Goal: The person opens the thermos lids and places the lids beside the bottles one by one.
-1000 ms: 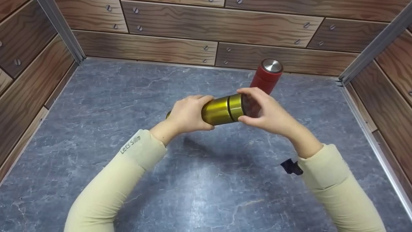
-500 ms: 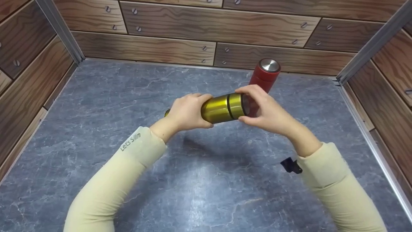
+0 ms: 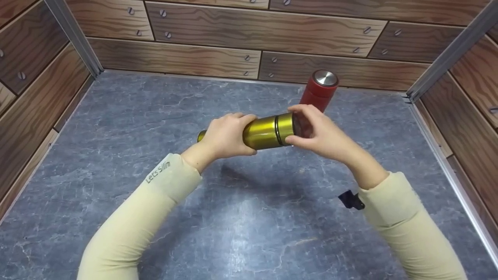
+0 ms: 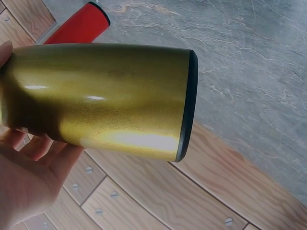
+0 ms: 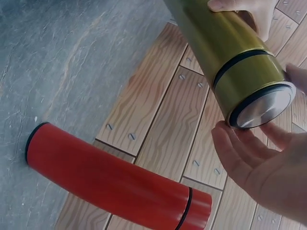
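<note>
A shiny gold thermos flask [image 3: 261, 133] is held in the air, lying almost level with its cap end to the right. My left hand [image 3: 229, 136] grips it round the body, with the base poking out beyond the wrist side. At the other end, my right hand [image 3: 325, 132] pinches the gold cap [image 3: 286, 126] between thumb and fingers. The cap's silver top [image 5: 264, 108] shows in the right wrist view. A dark band with a thin line in it separates cap from body. The black-edged base [image 4: 188, 105] appears in the left wrist view.
Behind my right hand a red thermos flask [image 3: 320, 91] with a silver top stands upright on the grey marbled surface [image 3: 155, 105]. Wood-patterned walls [image 3: 202, 58] with metal corner strips enclose the back and sides. A small black piece [image 3: 351, 200] sits by the right sleeve.
The right thumb has shifted slightly left over the cap. The dark band between cap and body looks a little wider. The left hand stays round the flask's body.
</note>
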The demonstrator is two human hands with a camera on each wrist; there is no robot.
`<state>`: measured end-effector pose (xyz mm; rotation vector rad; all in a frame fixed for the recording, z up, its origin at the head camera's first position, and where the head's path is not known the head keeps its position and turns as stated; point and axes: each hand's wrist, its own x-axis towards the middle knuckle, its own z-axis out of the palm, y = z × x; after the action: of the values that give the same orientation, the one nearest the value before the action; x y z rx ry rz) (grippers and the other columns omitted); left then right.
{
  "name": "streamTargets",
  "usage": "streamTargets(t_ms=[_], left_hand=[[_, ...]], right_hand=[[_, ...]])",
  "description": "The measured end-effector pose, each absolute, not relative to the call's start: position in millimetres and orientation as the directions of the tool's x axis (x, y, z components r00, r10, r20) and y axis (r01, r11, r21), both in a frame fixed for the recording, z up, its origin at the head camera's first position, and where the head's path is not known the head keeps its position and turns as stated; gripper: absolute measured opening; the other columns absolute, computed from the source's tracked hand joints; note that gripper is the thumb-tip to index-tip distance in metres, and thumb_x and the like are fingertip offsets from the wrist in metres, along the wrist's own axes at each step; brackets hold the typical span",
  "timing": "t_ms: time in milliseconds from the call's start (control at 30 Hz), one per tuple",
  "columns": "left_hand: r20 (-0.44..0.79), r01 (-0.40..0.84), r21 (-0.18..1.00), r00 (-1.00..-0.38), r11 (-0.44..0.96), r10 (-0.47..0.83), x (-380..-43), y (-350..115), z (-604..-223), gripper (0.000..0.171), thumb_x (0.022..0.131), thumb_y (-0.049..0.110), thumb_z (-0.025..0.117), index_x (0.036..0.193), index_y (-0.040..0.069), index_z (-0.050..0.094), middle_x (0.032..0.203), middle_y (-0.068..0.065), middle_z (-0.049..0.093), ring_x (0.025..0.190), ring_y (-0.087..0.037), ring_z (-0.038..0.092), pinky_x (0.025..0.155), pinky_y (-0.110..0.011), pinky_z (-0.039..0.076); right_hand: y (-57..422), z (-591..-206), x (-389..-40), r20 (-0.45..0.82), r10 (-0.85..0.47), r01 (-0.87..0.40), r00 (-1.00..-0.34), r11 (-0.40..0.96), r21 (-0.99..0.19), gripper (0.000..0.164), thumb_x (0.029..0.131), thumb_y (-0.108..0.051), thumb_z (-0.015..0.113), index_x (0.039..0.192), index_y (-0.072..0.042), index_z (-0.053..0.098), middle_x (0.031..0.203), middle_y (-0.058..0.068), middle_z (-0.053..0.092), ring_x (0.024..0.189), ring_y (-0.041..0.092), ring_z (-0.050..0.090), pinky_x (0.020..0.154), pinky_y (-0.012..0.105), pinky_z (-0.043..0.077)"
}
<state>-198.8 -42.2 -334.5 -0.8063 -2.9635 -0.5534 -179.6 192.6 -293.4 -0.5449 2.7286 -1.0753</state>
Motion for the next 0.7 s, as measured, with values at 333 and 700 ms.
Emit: streamTargets(t_ms=[333, 700], left_hand=[[0.095, 0.495, 0.297, -0.866, 0.817, 0.490, -199.4, -42.4, -330.8, 0.074, 0.067, 0.042, 0.077, 0.132, 0.019, 0.050, 0.118, -0.005, 0.062, 0.098, -0.025, 0.059, 0.075, -0.044, 0.051], [0.100, 0.502, 0.286, -0.863, 0.816, 0.496, -200.5, -43.7, -331.7, 0.075, 0.066, 0.043, 0.077, 0.132, 0.019, 0.050, 0.118, -0.005, 0.061, 0.098, -0.025, 0.059, 0.075, -0.043, 0.051]], right_hand=[[190.7, -291.4, -182.7, -0.106, -0.315, -0.151, -0.943, 0.692, -0.706, 0.057, 0.088, -0.036, 0.061, 0.132, -0.005, 0.042, 0.113, 0.016, 0.058, 0.091, 0.023, 0.059, 0.075, 0.030, 0.052], [186.8, -293.3, -185.0, -0.142, -0.290, -0.105, -0.946, 0.692, -0.714, 0.066, 0.086, -0.045, 0.061, 0.135, -0.006, 0.039, 0.116, 0.016, 0.055, 0.096, 0.024, 0.056, 0.077, 0.032, 0.051]])
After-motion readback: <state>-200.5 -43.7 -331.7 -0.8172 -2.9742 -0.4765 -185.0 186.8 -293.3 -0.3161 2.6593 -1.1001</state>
